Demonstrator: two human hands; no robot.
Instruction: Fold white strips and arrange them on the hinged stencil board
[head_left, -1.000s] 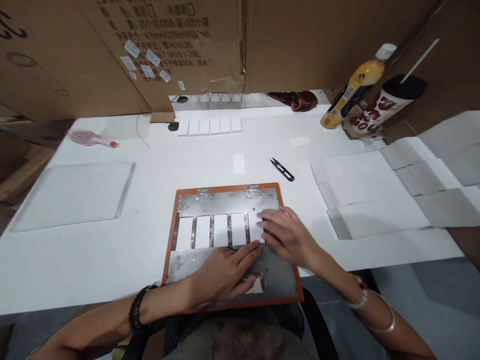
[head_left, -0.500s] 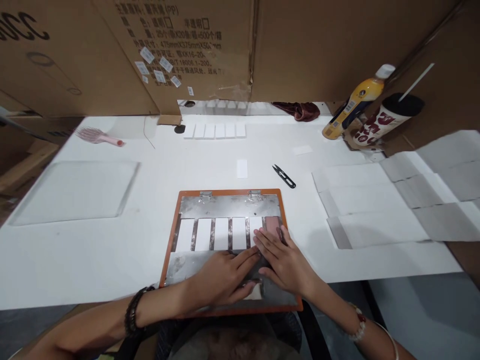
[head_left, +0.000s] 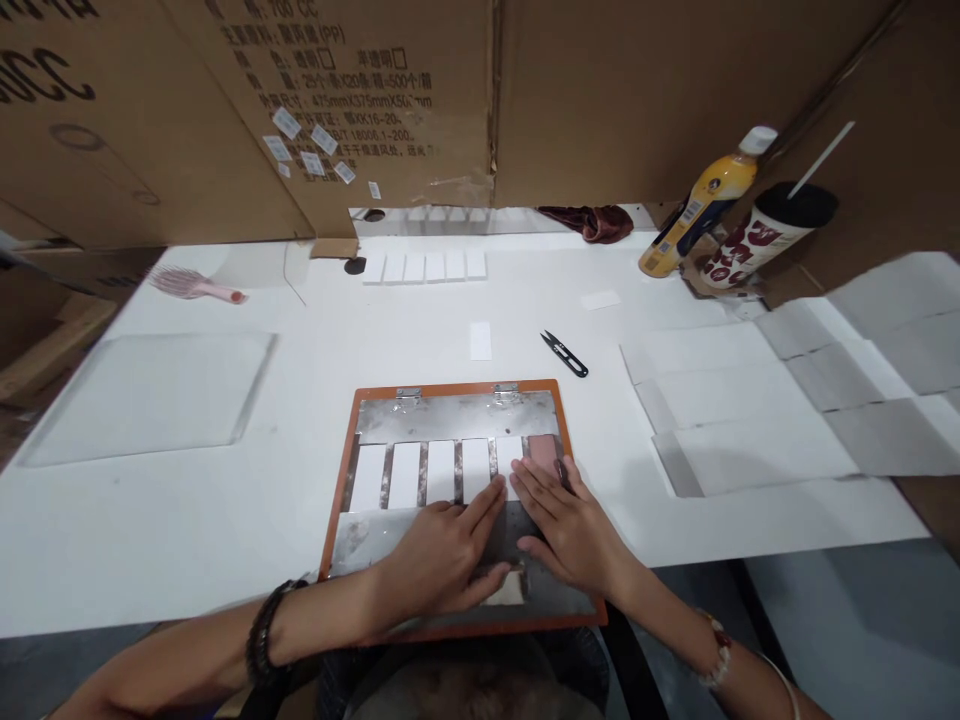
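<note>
A hinged metal frame on an orange board (head_left: pixel 456 413) lies at the table's front edge, partly over my lap. In its slots sit several white card strips (head_left: pixel 406 475), and the rightmost slot shows a pinkish-brown surface (head_left: pixel 543 451). My left hand (head_left: pixel 448 553) lies flat on the lower metal plate, its fingertips at the lower end of a white strip right of the middle. My right hand (head_left: pixel 564 523) rests with fingers stretched out over the white strip and the pinkish slot at the right. Neither hand grips anything. A beige patch (head_left: pixel 507 588) shows below my left thumb.
Beyond the frame lie a single white card (head_left: pixel 480 341), black thread snips (head_left: pixel 565 354) and a row of white strips (head_left: pixel 425 267). Folded white-grey sheets (head_left: pixel 742 420) cover the right side, near a bottle (head_left: pixel 701 205) and a cup (head_left: pixel 772 235). A pink hairbrush (head_left: pixel 199 285) and a clear sheet (head_left: pixel 150 398) lie left.
My left fingertips have shifted slightly left and up, away from my right fingers, which stay nearly in place. The whole view has tilted a little.
</note>
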